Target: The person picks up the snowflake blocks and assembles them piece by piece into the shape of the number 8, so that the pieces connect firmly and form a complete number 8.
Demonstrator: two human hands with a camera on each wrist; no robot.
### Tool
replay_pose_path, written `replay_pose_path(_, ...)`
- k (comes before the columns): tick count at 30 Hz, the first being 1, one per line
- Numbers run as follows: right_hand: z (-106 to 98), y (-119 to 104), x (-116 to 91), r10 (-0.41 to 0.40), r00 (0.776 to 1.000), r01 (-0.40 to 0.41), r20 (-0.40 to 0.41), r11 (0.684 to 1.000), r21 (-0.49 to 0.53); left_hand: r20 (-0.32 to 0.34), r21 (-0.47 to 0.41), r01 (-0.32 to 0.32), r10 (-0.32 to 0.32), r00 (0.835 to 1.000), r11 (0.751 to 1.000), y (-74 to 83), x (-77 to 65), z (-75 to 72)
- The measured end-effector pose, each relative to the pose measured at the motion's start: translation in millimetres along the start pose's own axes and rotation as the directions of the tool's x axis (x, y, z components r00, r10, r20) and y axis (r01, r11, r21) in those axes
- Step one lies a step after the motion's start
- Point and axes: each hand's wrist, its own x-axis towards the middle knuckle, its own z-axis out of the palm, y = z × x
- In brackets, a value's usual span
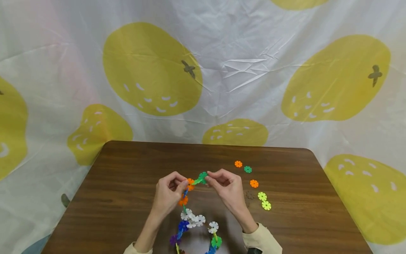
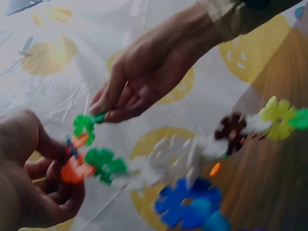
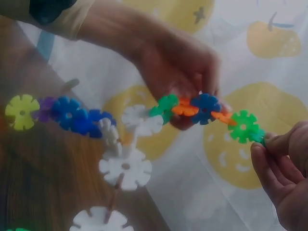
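A chain of notched, flower-shaped plastic discs hangs between and below the two hands over the table. My left hand (image 1: 169, 192) pinches it near an orange disc (image 1: 191, 184) and a blue disc (image 3: 205, 109). With thumb and fingertips, my right hand (image 1: 229, 190) pinches a darker green disc (image 1: 203, 177) at the end, which joins a bright green disc (image 3: 243, 126). Lower down come white discs (image 1: 187, 214), a dark blue disc (image 1: 183, 225) and a purple disc (image 1: 173, 240). Another stretch holds a white disc (image 1: 213, 227) and a green disc (image 1: 216, 242). The chain's lowest part leaves the head view.
Loose discs lie on the wooden table (image 1: 127, 176) right of the hands: an orange disc (image 1: 238, 164), a green disc (image 1: 248, 169), another orange disc (image 1: 254, 183), a brown disc (image 1: 250, 194) and two yellow discs (image 1: 266, 205). A fruit-printed curtain (image 1: 222, 91) hangs behind the table.
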Motion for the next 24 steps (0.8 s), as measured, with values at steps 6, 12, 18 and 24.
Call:
replay_pose_path(6,0.4,-3.9,1.0,-0.019,1.0,0.018,0.017,0.999,0.04,0.15,0.071,-0.109,0.098,0.984,0.991,2.4,12.4,-11.8)
replay_pose_path(12,4.1,-4.6,1.6,0.004,1.0,-0.006,0.026,0.998,0.061,0.231,0.172,-0.171,0.129,0.964,0.97,15.4,26.6,-6.5)
replay_pose_path(18,6.8,-3.5,1.4,0.006,0.998,-0.007,0.055,1.0,0.026,0.226,0.179,-0.163,0.121,0.967,0.97,17.9,28.1,-3.5)
replay_pose_path(24,-4.3,8.7,4.9,0.012,0.999,-0.007,0.03,0.991,-0.133,0.15,0.208,-0.117,0.086,0.985,0.971,12.1,26.2,-7.4)
